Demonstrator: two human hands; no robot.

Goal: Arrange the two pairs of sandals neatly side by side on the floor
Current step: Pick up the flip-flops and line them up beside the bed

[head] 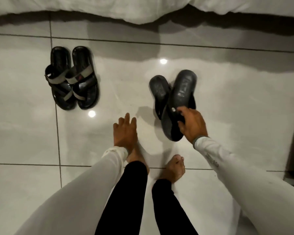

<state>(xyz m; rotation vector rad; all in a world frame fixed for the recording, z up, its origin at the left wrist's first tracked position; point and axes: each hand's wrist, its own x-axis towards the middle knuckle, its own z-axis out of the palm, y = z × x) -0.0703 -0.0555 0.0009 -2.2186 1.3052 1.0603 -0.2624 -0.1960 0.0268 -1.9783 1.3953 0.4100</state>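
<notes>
**One sandal lifted, strapped pair set together**

Bare feet (174,168) stand on the tiled floor (227,102). The left hand (125,133) hangs empty, fingers spread. The right hand (192,123) clamps a dark sandal (178,102), sole up, overlapping its mate (159,92). Farther left, the strapped pair (72,78) lies side by side, touching. Beyond, white bedding (126,7).

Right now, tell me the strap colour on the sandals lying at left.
Grey straps on black soles, seen in the head view.
</notes>
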